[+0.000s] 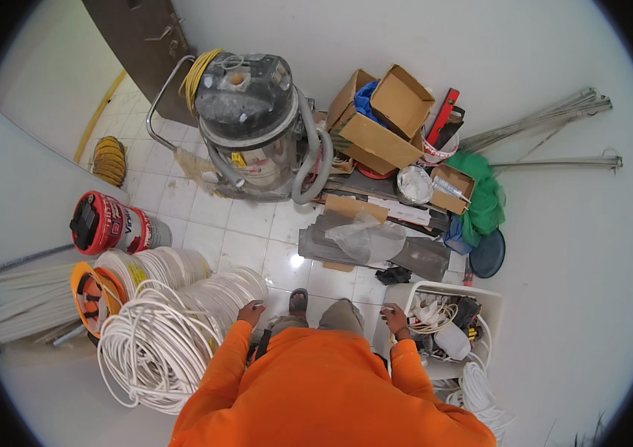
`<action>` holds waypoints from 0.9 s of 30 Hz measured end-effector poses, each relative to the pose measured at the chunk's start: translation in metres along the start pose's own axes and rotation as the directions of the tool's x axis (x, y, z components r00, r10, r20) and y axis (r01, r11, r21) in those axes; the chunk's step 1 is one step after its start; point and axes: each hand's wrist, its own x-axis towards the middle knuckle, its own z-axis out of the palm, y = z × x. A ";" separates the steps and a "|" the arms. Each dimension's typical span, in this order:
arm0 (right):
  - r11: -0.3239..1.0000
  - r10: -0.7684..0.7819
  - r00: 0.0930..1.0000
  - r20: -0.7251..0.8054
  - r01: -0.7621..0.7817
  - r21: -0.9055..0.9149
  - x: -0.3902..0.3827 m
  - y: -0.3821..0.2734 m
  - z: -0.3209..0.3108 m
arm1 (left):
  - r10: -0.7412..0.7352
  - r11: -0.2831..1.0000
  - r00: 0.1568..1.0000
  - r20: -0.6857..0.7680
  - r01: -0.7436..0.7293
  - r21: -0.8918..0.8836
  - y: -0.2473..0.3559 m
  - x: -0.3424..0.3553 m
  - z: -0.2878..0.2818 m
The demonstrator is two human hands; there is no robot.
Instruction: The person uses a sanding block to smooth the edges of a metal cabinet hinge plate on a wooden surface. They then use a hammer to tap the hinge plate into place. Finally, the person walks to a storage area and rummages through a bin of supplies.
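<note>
My left hand (251, 313) hangs beside the upright spools of white cable (230, 294), its fingers loosely bent and apart. No held object shows in it. On the other side, my right hand (394, 319) hangs by the near left edge of a white plastic bin (492, 294). Its fingers are slightly curled, with nothing visible between them. Inside the bin lie a light-coloured cable loop (439, 320), a white container (452, 343) and mixed small items. A large loose coil of white cable (154, 354) sits left of my left arm.
A wet-dry vacuum (245, 97) with a grey hose stands ahead. Cardboard boxes (372, 141), a white bucket (414, 185) and grey strips (324, 238) lie along the wall. Red buckets (100, 223) and an orange hard hat (89, 298) are at left. Thin metal rods (547, 123) lean at right.
</note>
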 end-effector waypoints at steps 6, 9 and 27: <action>0.963 0.261 0.957 0.125 -0.249 -0.106 0.008 -0.016 0.014 | -0.265 0.920 0.957 0.114 0.286 -0.266 0.001 0.040 -0.026; 0.939 0.343 0.938 0.058 -0.344 0.016 0.019 0.010 -0.017 | -0.326 0.888 0.943 0.065 0.329 -0.321 0.026 0.042 -0.028; 0.983 0.143 0.988 -0.054 -0.135 0.125 0.231 -0.114 -0.028 | 0.040 0.977 0.943 -0.332 -0.107 -0.186 0.127 0.172 -0.105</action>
